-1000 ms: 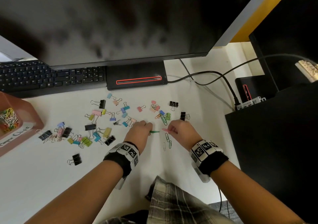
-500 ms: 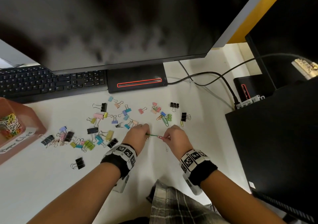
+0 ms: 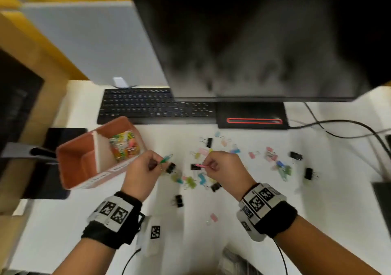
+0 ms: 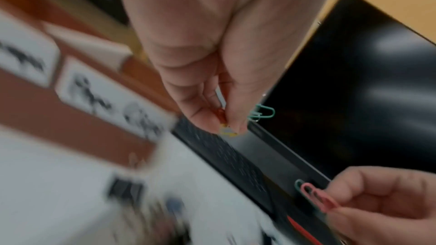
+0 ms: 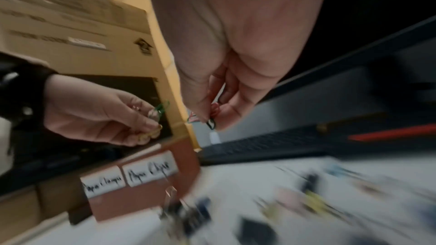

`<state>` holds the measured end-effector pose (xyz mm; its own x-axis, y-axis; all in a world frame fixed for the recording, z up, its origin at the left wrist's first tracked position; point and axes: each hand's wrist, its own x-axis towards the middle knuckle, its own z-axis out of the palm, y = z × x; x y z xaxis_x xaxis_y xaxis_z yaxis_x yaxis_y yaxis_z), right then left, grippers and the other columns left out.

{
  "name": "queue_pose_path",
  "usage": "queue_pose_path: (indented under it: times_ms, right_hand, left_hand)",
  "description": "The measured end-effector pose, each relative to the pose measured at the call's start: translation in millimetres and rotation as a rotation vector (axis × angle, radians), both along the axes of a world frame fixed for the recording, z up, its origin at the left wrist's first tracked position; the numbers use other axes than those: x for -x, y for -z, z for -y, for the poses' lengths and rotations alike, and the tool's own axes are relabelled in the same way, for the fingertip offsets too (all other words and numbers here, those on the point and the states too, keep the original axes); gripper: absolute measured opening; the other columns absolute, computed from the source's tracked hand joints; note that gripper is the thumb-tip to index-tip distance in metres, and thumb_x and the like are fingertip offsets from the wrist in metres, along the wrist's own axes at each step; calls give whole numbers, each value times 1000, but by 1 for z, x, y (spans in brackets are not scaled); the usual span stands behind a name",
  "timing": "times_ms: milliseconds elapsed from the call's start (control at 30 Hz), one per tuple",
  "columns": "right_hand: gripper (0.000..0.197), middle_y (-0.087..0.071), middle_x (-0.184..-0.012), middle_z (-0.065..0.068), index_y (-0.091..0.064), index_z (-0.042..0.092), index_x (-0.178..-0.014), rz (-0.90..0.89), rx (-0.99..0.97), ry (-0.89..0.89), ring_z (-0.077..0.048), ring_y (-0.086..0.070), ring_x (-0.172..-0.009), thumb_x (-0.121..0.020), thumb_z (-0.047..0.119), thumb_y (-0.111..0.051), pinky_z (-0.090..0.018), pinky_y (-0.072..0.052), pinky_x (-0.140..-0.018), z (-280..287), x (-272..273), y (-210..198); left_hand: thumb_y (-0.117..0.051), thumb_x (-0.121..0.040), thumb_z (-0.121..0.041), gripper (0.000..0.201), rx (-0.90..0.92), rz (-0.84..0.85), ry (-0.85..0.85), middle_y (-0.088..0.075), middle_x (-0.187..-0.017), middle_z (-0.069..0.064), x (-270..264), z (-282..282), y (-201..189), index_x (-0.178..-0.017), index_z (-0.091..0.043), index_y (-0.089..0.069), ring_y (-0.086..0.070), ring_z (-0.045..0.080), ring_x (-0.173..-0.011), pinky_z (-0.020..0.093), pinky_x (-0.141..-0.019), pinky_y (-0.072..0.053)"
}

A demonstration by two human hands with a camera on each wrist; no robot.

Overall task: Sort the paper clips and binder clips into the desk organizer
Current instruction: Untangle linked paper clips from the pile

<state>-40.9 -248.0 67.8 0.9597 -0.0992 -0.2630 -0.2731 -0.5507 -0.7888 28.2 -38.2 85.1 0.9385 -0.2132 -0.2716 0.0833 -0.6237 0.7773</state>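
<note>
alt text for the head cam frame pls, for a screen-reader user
Above a white desk, the left hand pinches a green paper clip beside a brown desk organizer already holding coloured paper clips, while the right hand pinches a pink paper clip. Binder clips lie scattered before a keyboard and monitor.

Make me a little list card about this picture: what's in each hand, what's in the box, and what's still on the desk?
Left hand: pinches a green paper clip
Right hand: pinches a pink paper clip
Desk organizer: right compartment holds colourful paper clips; left compartment looks empty
White desk: many binder clips, black and pastel, scattered loose
Behind: keyboard, monitor
</note>
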Motion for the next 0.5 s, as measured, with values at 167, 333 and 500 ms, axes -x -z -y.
queue_pose_path:
  times_ms: [167,333,500]
  right_hand:
    - [10,-62,-78,0,-68,10,-82,159,-79,-190,-8,-54,-64,-77,3,-63,-15,-47,-65,-116,-99,-37]
    - [16,-69,-98,-13,-68,8,-97,35,80,-269,-27,-64,-93,-86,9,-56,-38,-52,-86,-186,-162,-25]
    - [26,-61,-115,-3,-60,19,-112,114,-8,-223,-19,-61,-102,-88,13,-55,-34,-52,-92,-157,-137,-19]
  left_hand:
    - [-72,-74,-2,21,-118,56,-219,-62,-73,-2,-60,-97,-23,-71,-16,-56,-55,11,-66,24,-70,-45]
    - [-74,-72,-11,19,-237,-19,-171,-65,-85,1,-95,-109,-14,-87,-13,-63,-60,18,-80,33,-84,-49]
    - [-64,-82,-17,29,-375,36,66,-68,-107,4,-97,-88,-25,-111,-12,-63,-62,22,-98,28,-89,-45]
